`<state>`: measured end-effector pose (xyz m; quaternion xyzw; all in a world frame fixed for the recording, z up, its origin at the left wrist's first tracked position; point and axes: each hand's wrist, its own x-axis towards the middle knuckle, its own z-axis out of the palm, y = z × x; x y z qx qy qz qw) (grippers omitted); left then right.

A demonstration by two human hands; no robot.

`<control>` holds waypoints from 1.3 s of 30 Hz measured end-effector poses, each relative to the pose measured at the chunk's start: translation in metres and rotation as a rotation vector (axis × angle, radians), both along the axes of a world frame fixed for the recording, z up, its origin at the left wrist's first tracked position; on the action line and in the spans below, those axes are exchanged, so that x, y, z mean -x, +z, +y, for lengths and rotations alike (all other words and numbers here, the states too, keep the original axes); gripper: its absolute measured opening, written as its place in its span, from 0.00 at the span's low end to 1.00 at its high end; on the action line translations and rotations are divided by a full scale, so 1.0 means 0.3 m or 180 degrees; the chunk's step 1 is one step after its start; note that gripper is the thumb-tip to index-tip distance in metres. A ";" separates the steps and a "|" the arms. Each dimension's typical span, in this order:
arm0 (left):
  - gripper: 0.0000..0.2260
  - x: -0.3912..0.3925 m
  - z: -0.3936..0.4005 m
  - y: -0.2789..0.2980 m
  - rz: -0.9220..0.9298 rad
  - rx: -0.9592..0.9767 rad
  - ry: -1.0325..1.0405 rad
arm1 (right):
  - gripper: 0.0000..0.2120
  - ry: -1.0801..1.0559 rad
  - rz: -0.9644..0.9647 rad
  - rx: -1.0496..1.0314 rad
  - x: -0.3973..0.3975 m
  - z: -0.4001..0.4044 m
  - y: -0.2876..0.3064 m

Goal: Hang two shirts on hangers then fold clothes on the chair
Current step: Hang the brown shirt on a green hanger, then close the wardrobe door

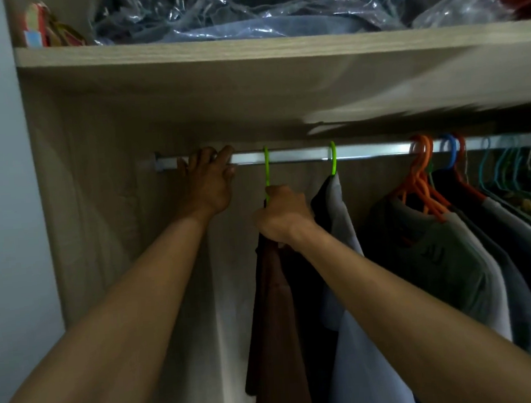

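Right hand (282,214) grips the green hanger (267,172) mid-frame, under the rod (365,150); left hand (208,180) holds the rod beside it.

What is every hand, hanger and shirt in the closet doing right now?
left hand: fingers curled over the rail
right hand: grips the first green hanger's neck
first green hanger: hooked on the rail, carries the brown shirt
second green hanger: hooked on the rail, carries a grey shirt
orange hangers: hooked on the rail, bunched together
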<state>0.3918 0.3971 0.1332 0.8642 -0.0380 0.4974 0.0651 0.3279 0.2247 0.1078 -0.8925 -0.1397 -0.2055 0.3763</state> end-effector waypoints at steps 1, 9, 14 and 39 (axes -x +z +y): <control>0.22 0.012 -0.002 0.003 0.0143 -0.0012 -0.0029 | 0.27 0.0040 0.0015 0.0050 0.012 -0.007 0.001; 0.28 0.218 -0.079 -0.040 0.0901 0.0283 -0.0008 | 0.27 0.0462 -0.0186 0.0321 0.121 -0.131 0.041; 0.24 0.460 -0.168 -0.149 0.0772 0.0743 0.0585 | 0.23 0.1080 -0.0404 0.0126 0.213 -0.230 0.007; 0.24 2.105 -0.386 -0.569 -0.0911 0.1587 0.3277 | 0.28 0.4253 -0.1434 0.0645 1.405 -0.016 -0.175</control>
